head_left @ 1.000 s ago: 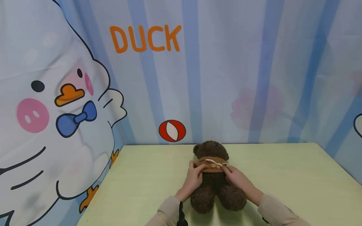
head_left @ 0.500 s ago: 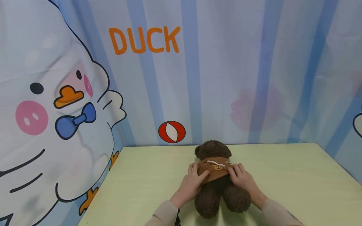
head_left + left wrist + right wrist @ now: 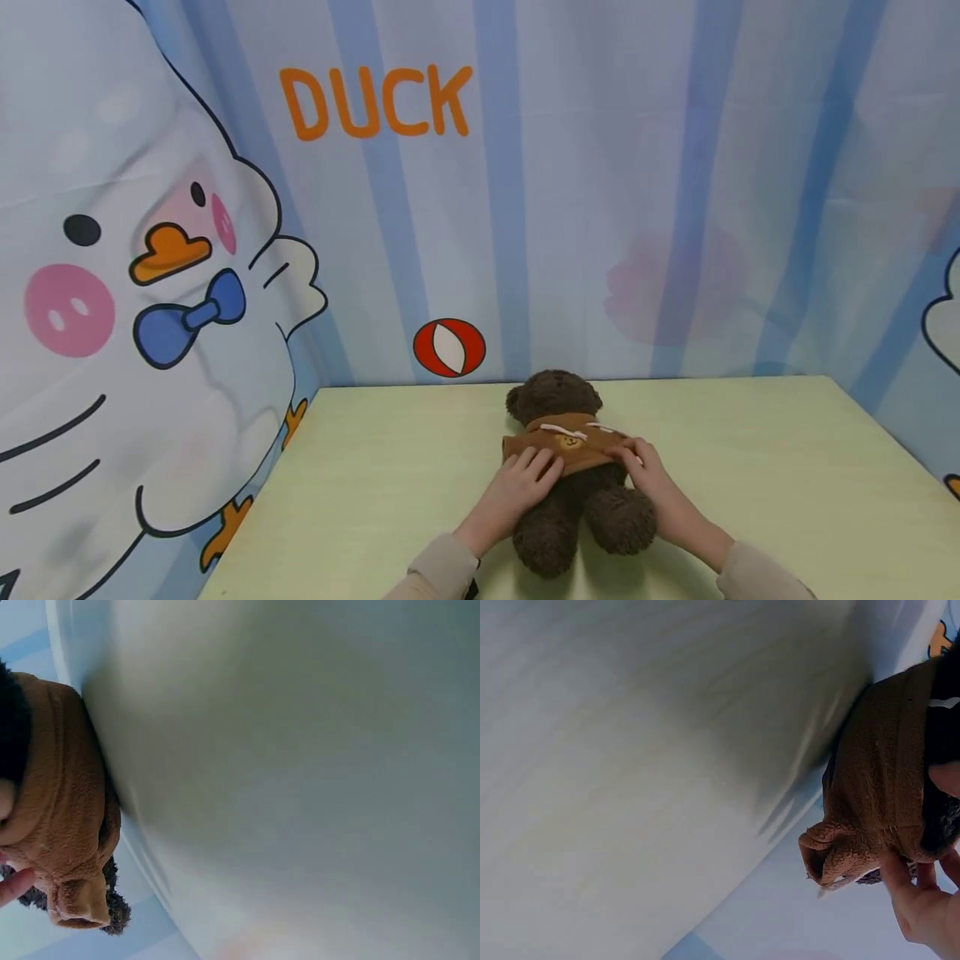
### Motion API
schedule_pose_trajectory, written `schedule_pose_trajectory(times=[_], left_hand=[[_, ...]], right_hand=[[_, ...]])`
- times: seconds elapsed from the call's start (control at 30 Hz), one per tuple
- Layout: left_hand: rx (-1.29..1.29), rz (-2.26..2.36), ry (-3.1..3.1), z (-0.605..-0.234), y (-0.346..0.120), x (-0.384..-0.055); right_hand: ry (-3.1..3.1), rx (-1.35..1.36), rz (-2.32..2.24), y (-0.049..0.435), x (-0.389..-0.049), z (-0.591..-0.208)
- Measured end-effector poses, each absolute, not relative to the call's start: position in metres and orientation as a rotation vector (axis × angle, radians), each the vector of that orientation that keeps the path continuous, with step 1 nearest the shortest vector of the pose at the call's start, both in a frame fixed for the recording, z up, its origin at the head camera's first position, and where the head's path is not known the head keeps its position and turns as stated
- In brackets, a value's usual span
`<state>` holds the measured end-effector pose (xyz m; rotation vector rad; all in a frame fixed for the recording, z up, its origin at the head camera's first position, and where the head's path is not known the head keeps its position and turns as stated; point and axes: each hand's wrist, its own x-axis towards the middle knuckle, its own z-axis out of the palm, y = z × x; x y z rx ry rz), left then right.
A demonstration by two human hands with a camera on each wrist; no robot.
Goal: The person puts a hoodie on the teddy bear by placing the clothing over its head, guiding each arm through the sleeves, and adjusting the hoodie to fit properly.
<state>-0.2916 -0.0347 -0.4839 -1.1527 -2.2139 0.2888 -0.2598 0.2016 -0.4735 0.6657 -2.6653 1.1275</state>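
A dark brown teddy bear lies on its back, head toward the back wall, legs toward the person. On its upper body is a brown doll-sized hoodie with white drawstrings and a small bear face. My left hand holds the lower left of the hoodie, bent fingers over the cloth. At the hem's right side my right hand grips the cloth. In the right wrist view, the right-hand fingers lie along the hoodie, with the thumb at the hem. A short hoodie sleeve sticks out in the left wrist view.
The pale yellow-green table spreads out around the bear. Behind it hangs a light blue striped cloth printed with a large white duck, orange DUCK letters and a red ball.
The hoodie has come down from a bunched band near the neck and spread over the chest. My left hand has shifted lower on the cloth; my right hand has moved outward.
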Motion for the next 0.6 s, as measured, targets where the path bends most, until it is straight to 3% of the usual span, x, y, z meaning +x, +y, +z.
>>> schedule_pose_trajectory(times=[0.17,0.4,0.6], left_hand=[[-1.147,0.24,-2.108,-0.481,-0.03,-0.297],[-1.056,0.297,-1.984,-0.484,-0.028,-0.302],[-1.152,0.11,-2.247,-0.482,-0.032,-0.3]], right_hand=[[-2.382,0.731,0.592,0.197,-0.261,-0.48],[-2.384,0.837,0.755,0.187,-0.271,-0.478],[-2.626,0.857,0.604,0.191,-0.266,-0.471]])
